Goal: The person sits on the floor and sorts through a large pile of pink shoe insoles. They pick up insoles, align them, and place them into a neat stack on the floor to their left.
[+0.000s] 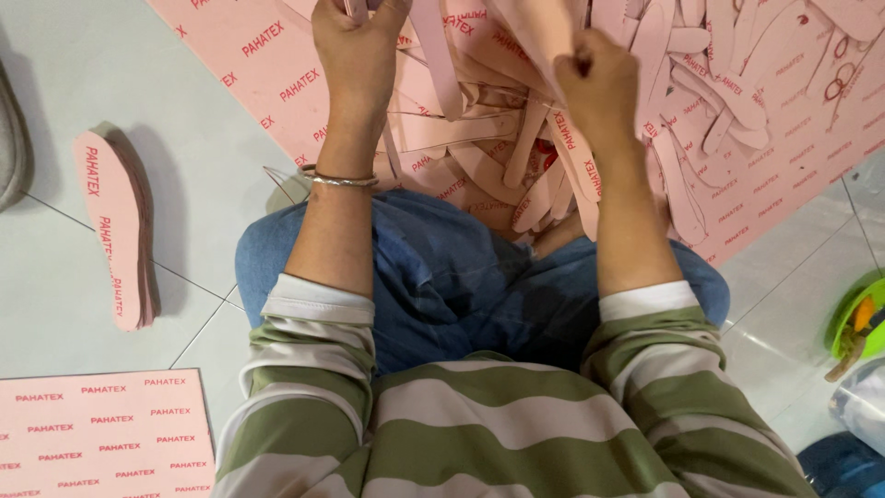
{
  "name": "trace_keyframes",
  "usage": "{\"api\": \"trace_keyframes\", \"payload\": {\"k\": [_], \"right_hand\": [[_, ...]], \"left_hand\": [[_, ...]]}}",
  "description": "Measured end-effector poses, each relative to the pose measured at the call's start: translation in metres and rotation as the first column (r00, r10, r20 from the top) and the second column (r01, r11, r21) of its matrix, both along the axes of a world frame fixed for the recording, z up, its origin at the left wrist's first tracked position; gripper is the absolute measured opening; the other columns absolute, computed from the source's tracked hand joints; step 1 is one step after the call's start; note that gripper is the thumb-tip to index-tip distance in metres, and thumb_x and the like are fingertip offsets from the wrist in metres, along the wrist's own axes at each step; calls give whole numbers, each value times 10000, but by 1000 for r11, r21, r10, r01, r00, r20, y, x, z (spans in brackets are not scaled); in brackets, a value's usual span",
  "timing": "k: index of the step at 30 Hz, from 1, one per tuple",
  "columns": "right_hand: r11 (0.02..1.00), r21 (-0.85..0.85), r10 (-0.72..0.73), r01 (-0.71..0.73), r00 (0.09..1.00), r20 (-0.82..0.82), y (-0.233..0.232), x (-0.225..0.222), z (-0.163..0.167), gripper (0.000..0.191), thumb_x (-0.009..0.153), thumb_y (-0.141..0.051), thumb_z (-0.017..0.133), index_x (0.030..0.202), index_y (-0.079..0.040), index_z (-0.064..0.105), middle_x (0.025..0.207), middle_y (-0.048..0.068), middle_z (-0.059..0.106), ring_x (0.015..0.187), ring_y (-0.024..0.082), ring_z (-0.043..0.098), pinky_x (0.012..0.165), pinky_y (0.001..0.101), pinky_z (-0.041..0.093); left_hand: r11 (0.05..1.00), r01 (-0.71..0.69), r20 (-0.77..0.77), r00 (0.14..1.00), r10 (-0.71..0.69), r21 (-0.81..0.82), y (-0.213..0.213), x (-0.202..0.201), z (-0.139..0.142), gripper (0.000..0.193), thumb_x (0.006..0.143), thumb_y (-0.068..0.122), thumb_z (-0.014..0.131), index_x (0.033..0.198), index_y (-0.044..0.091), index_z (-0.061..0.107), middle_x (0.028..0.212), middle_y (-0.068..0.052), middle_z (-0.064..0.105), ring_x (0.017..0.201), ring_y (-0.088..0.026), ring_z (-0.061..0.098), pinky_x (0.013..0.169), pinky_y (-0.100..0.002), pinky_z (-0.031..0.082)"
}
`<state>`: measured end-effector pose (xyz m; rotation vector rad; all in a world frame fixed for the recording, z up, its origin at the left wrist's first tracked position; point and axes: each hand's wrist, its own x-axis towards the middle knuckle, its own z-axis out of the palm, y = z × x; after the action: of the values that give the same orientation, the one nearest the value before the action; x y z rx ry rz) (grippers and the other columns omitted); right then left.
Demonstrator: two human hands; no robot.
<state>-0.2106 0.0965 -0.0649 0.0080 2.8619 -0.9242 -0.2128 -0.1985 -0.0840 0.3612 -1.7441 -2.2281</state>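
Note:
My left hand [355, 46] is raised at the top of the head view, its fingers closed on a pink cut-out piece [356, 7] that runs off the frame's top edge. My right hand [597, 78] pinches the edge of a pink board piece [544, 32] above a heap of pink insole cut-outs and offcut strips [516, 157]. A thin metal bangle [343, 181] rings my left wrist. Both forearms reach forward over my knees in blue jeans [461, 277]. My sleeves are green and white striped.
A stack of pink insoles [115, 231] lies on the grey tiled floor at the left. A pink printed sheet [101, 433] sits at the bottom left; a larger one [793, 157] spreads under the heap at the right. A green plastic container [862, 318] stands at the right edge.

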Motion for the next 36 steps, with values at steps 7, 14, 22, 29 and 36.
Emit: {"api": "trace_keyframes", "payload": {"k": [7,14,22,29,36], "right_hand": [[448,-845,-154,292,956,249,21,0,53,84,1024,-60,644,1047,-72,724,990,21,737,902,129,715,837,352,638],[366,-900,-171,236,968,184,17,2,80,57,1069,-30,714,1113,-65,719,1034,16,690,929,124,588,906,315,448],[366,-881,-142,300,954,265,5,3,93,312,884,-164,482,1016,-17,724,1053,76,734,1000,149,683,999,318,531],[374,-897,70,236,957,281,4,6,83,258,999,29,572,1232,-78,603,1223,79,678,1101,225,674,995,431,576],[77,-878,234,472,848,476,-7,11,85,266,972,-168,504,1205,-108,616,1003,82,639,791,143,552,743,287,494]], "left_hand": [[994,111,72,991,-111,5,4,4,2,252,931,63,782,775,9,590,741,18,646,675,-71,541,630,-268,471],[980,197,113,975,-192,-41,10,6,4,167,908,81,784,995,0,666,882,-32,733,805,-107,669,755,-274,560],[979,190,172,969,-176,-70,11,6,2,170,883,93,805,957,3,681,848,-27,719,770,-101,657,717,-267,552],[975,212,130,970,-203,-60,12,6,-2,171,886,86,802,981,-1,688,854,-34,729,778,-111,675,727,-268,563],[969,231,106,969,-221,-91,14,7,-3,166,889,77,791,999,5,690,900,-43,729,826,-119,689,767,-272,577]]}}
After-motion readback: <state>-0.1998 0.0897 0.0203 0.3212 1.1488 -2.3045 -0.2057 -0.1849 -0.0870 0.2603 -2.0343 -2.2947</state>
